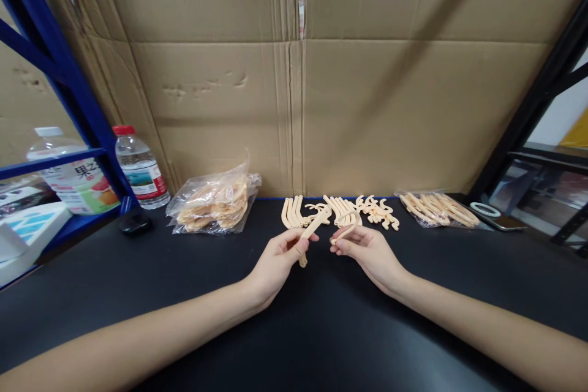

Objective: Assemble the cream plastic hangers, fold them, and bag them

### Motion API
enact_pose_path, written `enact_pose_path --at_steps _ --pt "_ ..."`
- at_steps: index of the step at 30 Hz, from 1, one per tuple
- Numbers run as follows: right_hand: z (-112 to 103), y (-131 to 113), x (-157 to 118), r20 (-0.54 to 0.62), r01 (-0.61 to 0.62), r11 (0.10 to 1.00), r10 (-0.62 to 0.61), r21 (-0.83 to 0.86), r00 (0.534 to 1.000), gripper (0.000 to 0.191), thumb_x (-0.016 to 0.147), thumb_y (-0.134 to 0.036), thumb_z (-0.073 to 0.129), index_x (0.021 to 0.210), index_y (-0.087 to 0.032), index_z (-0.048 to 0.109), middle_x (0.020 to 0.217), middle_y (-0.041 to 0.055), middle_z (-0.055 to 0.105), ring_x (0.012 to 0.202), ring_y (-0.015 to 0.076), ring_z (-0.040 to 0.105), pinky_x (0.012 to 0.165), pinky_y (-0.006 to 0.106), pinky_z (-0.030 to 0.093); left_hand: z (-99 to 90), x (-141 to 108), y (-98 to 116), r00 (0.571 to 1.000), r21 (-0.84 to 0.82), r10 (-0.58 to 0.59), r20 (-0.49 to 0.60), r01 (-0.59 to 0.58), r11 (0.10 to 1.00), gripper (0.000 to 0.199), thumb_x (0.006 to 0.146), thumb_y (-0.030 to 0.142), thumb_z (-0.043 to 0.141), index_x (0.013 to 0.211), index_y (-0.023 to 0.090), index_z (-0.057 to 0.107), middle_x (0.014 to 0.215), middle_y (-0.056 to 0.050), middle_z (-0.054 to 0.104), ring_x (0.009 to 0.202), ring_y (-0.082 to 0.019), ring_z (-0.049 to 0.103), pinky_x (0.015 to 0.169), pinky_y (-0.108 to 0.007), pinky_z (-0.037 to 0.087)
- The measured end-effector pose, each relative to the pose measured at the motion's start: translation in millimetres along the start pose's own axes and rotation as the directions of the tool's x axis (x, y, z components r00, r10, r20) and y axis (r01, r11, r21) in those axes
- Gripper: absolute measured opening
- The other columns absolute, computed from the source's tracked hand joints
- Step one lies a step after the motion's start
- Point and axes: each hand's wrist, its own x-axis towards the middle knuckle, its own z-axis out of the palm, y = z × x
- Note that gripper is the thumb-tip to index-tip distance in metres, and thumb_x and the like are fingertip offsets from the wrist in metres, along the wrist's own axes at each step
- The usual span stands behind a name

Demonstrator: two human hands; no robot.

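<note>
My left hand [280,260] is closed on a long beige strip [316,225], which slants up to the right, its lower end showing under the thumb. A small gap to the right, my right hand [367,252] pinches a thin curved beige piece [344,233]. Behind the hands lie a row of curved beige sticks [292,213], a second row of similar sticks [342,208] and a loose pile of small hooked beige pieces [377,211]. The two held pieces do not touch each other.
A clear bag of beige parts [214,205] lies at the back left, beside a red-capped bottle [140,168] and a black mouse [135,223]. Another bag [438,208], a white ring [485,209] and a phone [509,222] are at right. Cardboard [220,86] walls the black table [294,331].
</note>
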Motion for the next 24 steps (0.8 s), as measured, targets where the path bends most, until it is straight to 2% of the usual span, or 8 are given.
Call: enact_pose_path --at_steps 6,9,14,17,20,24 --pt "1 -2 -1 0.064 -0.063 0.998 0.062 0.018 0.996 0.022 0.067 -0.035 0.077 0.075 -0.016 0.07 0.092 0.0059 0.067 0.082 0.0162 0.064 0.075 0.031 0.053 1.1 -2 1 0.996 -0.108 0.038 -0.077 -0.046 0.993 0.02 0.072 0.028 0.072 0.083 0.014 0.064 0.084 -0.005 0.067 0.081 -0.019 0.062 0.076 -0.031 0.048" --pt "2 -4 -3 0.135 -0.102 0.994 0.098 0.023 0.986 0.023 0.07 -0.037 0.075 0.078 -0.016 0.069 0.093 0.0071 0.068 0.086 0.0177 0.065 0.078 0.033 0.054 1.4 -3 3 0.997 -0.117 0.048 -0.062 -0.055 0.992 0.018 0.071 0.024 0.073 0.081 0.014 0.063 0.085 -0.005 0.071 0.084 -0.021 0.066 0.081 -0.033 0.051" --pt "3 -10 -7 0.221 -0.171 0.985 0.162 0.024 0.962 0.028 0.072 -0.041 0.074 0.08 -0.015 0.065 0.086 0.0075 0.07 0.082 0.0195 0.068 0.076 0.034 0.054 4.9 -7 5 0.998 -0.087 0.055 0.001 -0.055 0.995 0.015 0.071 0.022 0.074 0.08 0.014 0.065 0.084 -0.006 0.074 0.083 -0.023 0.07 0.081 -0.035 0.055" --pt "2 -11 -8 0.258 -0.199 0.979 0.183 0.039 0.949 0.027 0.075 -0.04 0.072 0.079 -0.015 0.062 0.089 0.0079 0.07 0.084 0.0207 0.069 0.078 0.034 0.054 5.5 -8 4 0.997 -0.038 0.074 -0.039 -0.075 0.996 0.013 0.071 0.022 0.074 0.079 0.014 0.067 0.084 -0.006 0.074 0.084 -0.023 0.07 0.082 -0.035 0.056" --pt "1 -12 -8 0.264 -0.208 0.977 0.191 0.038 0.946 0.026 0.076 -0.039 0.071 0.078 -0.015 0.06 0.091 0.0079 0.07 0.084 0.0211 0.07 0.078 0.033 0.054 5.1 -7 3 0.995 -0.012 0.075 -0.068 -0.076 0.997 0.013 0.069 0.021 0.076 0.078 0.014 0.068 0.082 -0.005 0.074 0.082 -0.023 0.07 0.08 -0.034 0.056" --pt "2 -12 -8 0.231 -0.208 0.978 0.202 0.003 0.952 0.029 0.073 -0.041 0.073 0.076 -0.015 0.061 0.083 0.0066 0.071 0.081 0.0217 0.07 0.075 0.033 0.055 4.9 -7 2 0.994 -0.002 0.09 -0.054 -0.09 0.996 0.013 0.068 0.02 0.076 0.077 0.015 0.069 0.081 -0.005 0.073 0.081 -0.023 0.07 0.078 -0.035 0.057"
